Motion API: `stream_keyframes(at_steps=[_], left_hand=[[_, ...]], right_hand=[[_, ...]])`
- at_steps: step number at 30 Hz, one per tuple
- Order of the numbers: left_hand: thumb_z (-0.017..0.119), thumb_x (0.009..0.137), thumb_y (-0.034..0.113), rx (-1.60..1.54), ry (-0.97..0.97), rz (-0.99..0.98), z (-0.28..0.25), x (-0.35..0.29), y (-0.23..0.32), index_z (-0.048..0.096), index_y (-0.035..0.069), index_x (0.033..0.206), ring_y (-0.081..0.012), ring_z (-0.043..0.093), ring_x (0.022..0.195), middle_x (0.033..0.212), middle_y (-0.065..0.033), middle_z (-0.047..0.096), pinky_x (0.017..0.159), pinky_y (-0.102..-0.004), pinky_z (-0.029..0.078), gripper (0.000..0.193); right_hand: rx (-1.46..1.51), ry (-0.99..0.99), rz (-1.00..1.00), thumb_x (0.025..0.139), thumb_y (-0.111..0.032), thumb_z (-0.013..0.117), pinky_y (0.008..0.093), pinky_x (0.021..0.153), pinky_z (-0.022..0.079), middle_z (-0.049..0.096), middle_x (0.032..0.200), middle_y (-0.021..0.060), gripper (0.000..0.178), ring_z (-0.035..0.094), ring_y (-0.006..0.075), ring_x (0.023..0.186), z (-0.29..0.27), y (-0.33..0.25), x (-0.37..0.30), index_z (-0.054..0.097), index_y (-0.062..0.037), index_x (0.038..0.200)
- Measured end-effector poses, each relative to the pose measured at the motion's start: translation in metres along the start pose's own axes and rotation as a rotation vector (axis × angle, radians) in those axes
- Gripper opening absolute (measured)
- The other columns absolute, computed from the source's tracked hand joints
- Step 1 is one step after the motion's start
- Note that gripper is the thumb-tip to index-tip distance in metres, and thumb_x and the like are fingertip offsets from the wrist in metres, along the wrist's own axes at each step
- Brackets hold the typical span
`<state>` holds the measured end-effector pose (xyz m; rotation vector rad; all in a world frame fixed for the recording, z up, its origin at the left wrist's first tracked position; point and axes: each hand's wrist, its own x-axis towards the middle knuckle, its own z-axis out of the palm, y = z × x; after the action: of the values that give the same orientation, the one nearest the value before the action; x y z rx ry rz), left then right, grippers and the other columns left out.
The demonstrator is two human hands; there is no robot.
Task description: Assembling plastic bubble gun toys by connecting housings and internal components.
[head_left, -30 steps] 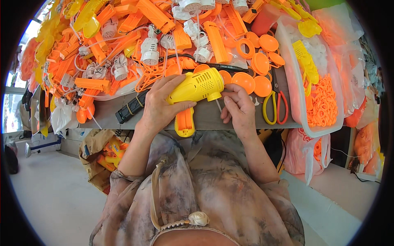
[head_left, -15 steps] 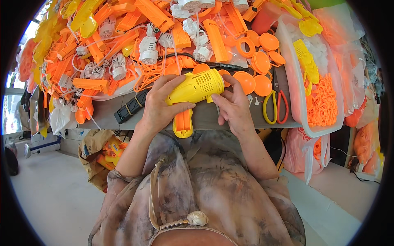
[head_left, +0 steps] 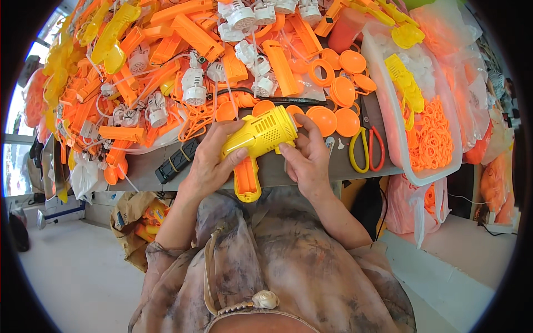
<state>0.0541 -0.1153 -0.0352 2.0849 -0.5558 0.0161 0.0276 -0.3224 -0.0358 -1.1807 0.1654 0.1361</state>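
A yellow toy gun (head_left: 260, 136) with a perforated barrel and an orange grip (head_left: 246, 178) is held over the front edge of the table (head_left: 145, 170). My left hand (head_left: 210, 161) wraps around its rear body from the left. On the right, my right hand (head_left: 306, 158) grips the barrel's front end, thumb on the near side and fingers over the muzzle. Both hands hold the same toy.
Heaps of orange and yellow plastic parts (head_left: 166, 61) and white motor units (head_left: 194, 87) cover the table. Orange discs (head_left: 340, 108) lie beyond the hands. Scissors (head_left: 367, 147) lie at the right, beside a clear tub (head_left: 397, 139) of orange rings. A black strip (head_left: 176, 161) lies left.
My right hand has closed further onto the barrel's front end. The toy has stayed in much the same place in my left hand.
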Motion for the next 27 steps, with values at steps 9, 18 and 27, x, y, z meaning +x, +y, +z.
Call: stream_keyframes(at_steps=[9,18,27], left_hand=[[0.09,0.048,0.023,-0.747,-0.217,-0.129,-0.014,0.007,0.017,0.042,-0.002,0.129,-0.0136,0.052,0.105,0.113,-0.0079,0.056,0.091,-0.0289,0.042,0.098],[0.085,0.047,0.015,-0.558,-0.194,0.006,-0.017,-0.01,0.036,0.057,-0.004,0.112,-0.0137,0.059,0.09,0.1,-0.0072,0.063,0.082,-0.0279,0.047,0.074],[0.081,0.052,0.018,-0.116,0.015,0.345,-0.022,-0.004,0.06,0.059,-0.004,0.106,-0.0256,0.063,0.076,0.091,-0.0142,0.064,0.07,-0.0322,0.05,0.062]], right_hand=[[-0.327,-0.33,-0.328,0.079,0.013,0.054,0.0172,0.067,0.046,0.05,0.123,0.017,0.072,0.06,0.0144,0.095,0.005,-0.042,-0.041,0.017,-0.0036,0.139],[-0.608,-0.534,-0.431,0.078,0.012,0.058,0.0221,0.068,0.05,0.048,0.126,0.0193,0.078,0.06,0.018,0.098,-0.008,-0.068,-0.052,0.016,-0.0051,0.141],[-0.85,-0.524,-0.756,0.05,-0.046,0.085,0.0351,0.09,0.042,0.048,0.127,0.0171,0.114,0.052,0.0238,0.11,-0.006,-0.102,-0.034,0.029,0.003,0.137]])
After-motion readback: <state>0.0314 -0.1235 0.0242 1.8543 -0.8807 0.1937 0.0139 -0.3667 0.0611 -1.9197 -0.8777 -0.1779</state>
